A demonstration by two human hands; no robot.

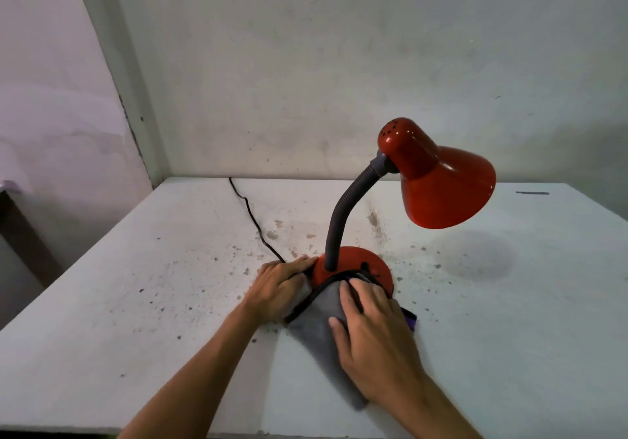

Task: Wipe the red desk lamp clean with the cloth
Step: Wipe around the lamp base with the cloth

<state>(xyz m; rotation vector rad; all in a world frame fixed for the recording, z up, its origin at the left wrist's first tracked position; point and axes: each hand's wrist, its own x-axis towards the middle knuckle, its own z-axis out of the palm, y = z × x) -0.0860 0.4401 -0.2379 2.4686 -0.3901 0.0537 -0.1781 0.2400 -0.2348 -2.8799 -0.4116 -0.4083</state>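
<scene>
Red lamp (353, 268) standing upright on a white table (136, 285), round foot near the middle, close to the front edge. Bendy grey neck (343, 214) rising from the foot and curving over to the right. Red shade (445, 187) at the top, tipped down and to the right, hanging above the table with a soft shadow (475, 255) under it. Grey cloth (316, 323) with a dark edge draped over the front of the foot and trailing down toward the front of the table. Right hand (370, 333) flat on the cloth, fingers spread a little, pressing it against the foot; not pinching, as far as can be seen. Left hand (278, 285) on the left side of the foot, fingers curled round the rim and the cloth's edge, though hard to tell how tightly. Thin black cord (251, 217) running from the left side of the foot back to the wall (306, 64). Small dark specks and stains scattered over the table around the lamp. A bit of purple (409, 319) peeking out just right of the right hand.
</scene>
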